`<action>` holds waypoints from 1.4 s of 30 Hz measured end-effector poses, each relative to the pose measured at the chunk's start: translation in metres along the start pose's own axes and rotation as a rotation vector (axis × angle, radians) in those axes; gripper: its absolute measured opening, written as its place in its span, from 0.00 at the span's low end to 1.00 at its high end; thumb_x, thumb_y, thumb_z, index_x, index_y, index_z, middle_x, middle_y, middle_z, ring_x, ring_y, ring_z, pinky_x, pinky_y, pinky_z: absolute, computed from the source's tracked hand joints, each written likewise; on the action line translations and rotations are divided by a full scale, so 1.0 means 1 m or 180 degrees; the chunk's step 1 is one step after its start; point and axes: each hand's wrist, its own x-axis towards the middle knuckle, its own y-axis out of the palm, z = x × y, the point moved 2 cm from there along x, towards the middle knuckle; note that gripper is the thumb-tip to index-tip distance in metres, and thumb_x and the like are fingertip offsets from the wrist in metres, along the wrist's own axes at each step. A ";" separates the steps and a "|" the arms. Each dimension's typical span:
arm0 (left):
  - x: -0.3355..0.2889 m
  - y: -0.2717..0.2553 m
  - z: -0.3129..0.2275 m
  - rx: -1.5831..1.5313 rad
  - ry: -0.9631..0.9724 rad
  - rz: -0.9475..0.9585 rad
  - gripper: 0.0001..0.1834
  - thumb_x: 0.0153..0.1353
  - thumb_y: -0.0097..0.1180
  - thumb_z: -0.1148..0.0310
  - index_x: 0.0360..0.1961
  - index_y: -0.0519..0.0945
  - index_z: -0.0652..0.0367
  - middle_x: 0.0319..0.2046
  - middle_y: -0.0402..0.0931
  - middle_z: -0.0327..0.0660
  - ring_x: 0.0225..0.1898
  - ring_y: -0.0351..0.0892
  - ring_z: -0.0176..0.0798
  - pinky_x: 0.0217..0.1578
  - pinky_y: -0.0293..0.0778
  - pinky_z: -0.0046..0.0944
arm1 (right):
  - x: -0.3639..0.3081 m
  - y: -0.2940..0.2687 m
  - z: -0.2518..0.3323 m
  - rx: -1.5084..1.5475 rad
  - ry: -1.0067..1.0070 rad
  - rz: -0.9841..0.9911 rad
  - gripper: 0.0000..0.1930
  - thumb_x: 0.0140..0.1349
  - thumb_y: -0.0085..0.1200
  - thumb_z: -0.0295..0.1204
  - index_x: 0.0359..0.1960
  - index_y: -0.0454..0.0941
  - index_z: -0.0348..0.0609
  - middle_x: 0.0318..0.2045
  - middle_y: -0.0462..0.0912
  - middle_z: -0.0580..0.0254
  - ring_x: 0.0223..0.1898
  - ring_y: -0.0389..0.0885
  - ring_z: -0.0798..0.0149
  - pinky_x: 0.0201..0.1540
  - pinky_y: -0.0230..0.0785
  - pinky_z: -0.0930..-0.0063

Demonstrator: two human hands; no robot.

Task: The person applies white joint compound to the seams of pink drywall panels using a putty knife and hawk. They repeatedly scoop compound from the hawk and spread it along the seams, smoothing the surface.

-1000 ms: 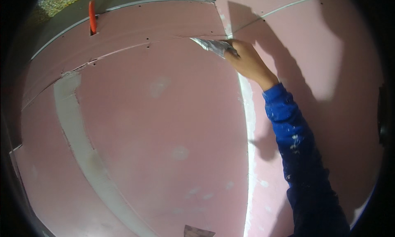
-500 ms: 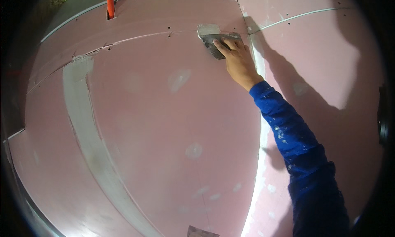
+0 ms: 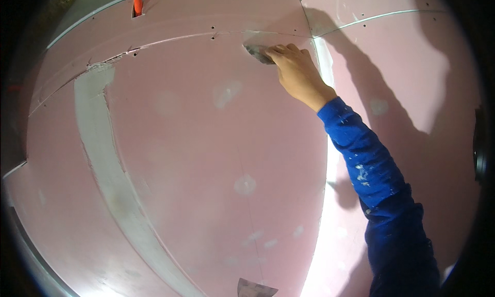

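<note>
Head view: your right hand [image 3: 301, 74] has its fingers [image 3: 279, 50] clamped on the scraper [image 3: 259, 54]. It slants up-left from them, beside the panel seam [image 3: 180, 38]. Left hand's out of view.

This is an indoor building site, shown by bare pink wallboard [image 3: 180, 132], a grey filler strip [image 3: 114, 183] at eight o'clock and an orange tube [image 3: 137, 2] at eleven
</note>
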 end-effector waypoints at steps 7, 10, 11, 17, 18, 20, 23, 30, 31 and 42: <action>0.003 -0.007 -0.001 0.0111 -0.0338 0.0046 0.27 0.66 0.62 0.52 0.62 0.77 0.54 0.28 0.82 0.34 0.18 0.75 0.26 0.12 0.61 0.28 | 0.026 -0.001 -0.060 -0.0388 0.0438 -0.0396 0.23 0.59 0.48 0.16 0.57 0.78 0.40 0.44 0.82 0.51 0.47 0.78 0.42 0.49 0.71 0.51; 0.007 -0.005 0.004 -0.0018 -0.0191 0.0080 0.28 0.66 0.62 0.50 0.62 0.77 0.54 0.29 0.82 0.34 0.18 0.75 0.27 0.13 0.61 0.28 | 0.007 0.032 -0.046 -0.0344 0.0301 -0.0596 0.29 0.58 0.48 0.14 0.64 0.73 0.41 0.53 0.77 0.53 0.53 0.74 0.44 0.56 0.69 0.54; 0.009 -0.003 0.006 -0.0086 -0.0132 0.0051 0.29 0.66 0.62 0.49 0.62 0.77 0.54 0.28 0.82 0.34 0.18 0.75 0.27 0.13 0.62 0.28 | -0.004 0.041 -0.040 -0.0420 0.0546 -0.0359 0.30 0.58 0.48 0.14 0.66 0.71 0.42 0.56 0.76 0.53 0.55 0.72 0.44 0.58 0.69 0.55; 0.011 0.003 0.022 0.0075 -0.0145 0.0033 0.29 0.65 0.62 0.49 0.62 0.77 0.54 0.29 0.82 0.35 0.18 0.75 0.27 0.13 0.63 0.29 | -0.016 0.014 -0.042 0.0017 0.0133 -0.0512 0.24 0.58 0.49 0.16 0.58 0.74 0.37 0.50 0.78 0.48 0.51 0.75 0.41 0.54 0.70 0.52; 0.013 0.002 0.022 0.0115 -0.0145 0.0051 0.29 0.65 0.62 0.50 0.62 0.77 0.54 0.29 0.82 0.35 0.18 0.75 0.27 0.13 0.63 0.29 | -0.006 0.006 -0.048 0.0116 -0.0007 -0.0747 0.20 0.59 0.50 0.17 0.55 0.76 0.37 0.47 0.79 0.47 0.48 0.77 0.40 0.51 0.71 0.51; 0.018 0.000 0.022 0.0156 -0.0194 0.0161 0.28 0.66 0.62 0.51 0.61 0.77 0.54 0.29 0.82 0.35 0.18 0.75 0.27 0.13 0.63 0.29 | 0.023 0.001 -0.065 0.0069 0.0154 -0.0663 0.15 0.60 0.50 0.19 0.49 0.79 0.35 0.44 0.81 0.43 0.45 0.79 0.39 0.48 0.74 0.50; 0.021 -0.002 0.021 0.0063 -0.0012 0.0135 0.27 0.66 0.62 0.54 0.61 0.76 0.56 0.29 0.82 0.35 0.18 0.76 0.28 0.13 0.63 0.30 | 0.042 0.010 -0.074 -0.0029 0.0277 -0.0315 0.15 0.61 0.50 0.21 0.50 0.80 0.36 0.45 0.83 0.43 0.46 0.81 0.41 0.49 0.75 0.51; 0.011 0.006 0.015 0.0048 0.0063 0.0140 0.25 0.66 0.63 0.60 0.61 0.76 0.58 0.31 0.82 0.36 0.18 0.76 0.28 0.13 0.65 0.29 | -0.006 0.000 -0.028 0.0091 -0.0079 -0.0193 0.14 0.70 0.48 0.26 0.54 0.79 0.37 0.50 0.82 0.44 0.47 0.81 0.40 0.52 0.75 0.53; 0.009 0.007 0.013 -0.0014 0.0069 0.0138 0.25 0.66 0.63 0.61 0.61 0.76 0.58 0.31 0.82 0.36 0.18 0.76 0.28 0.13 0.64 0.29 | -0.007 -0.010 -0.030 0.0360 0.0187 -0.0076 0.14 0.71 0.49 0.27 0.53 0.79 0.37 0.49 0.82 0.44 0.47 0.81 0.41 0.51 0.75 0.56; 0.004 0.007 0.008 -0.0238 0.0166 0.0283 0.26 0.65 0.64 0.62 0.62 0.75 0.58 0.32 0.82 0.36 0.22 0.79 0.29 0.17 0.69 0.29 | 0.003 -0.023 -0.113 0.4341 0.2795 0.0281 0.21 0.69 0.58 0.37 0.58 0.73 0.38 0.50 0.82 0.60 0.50 0.81 0.64 0.52 0.78 0.68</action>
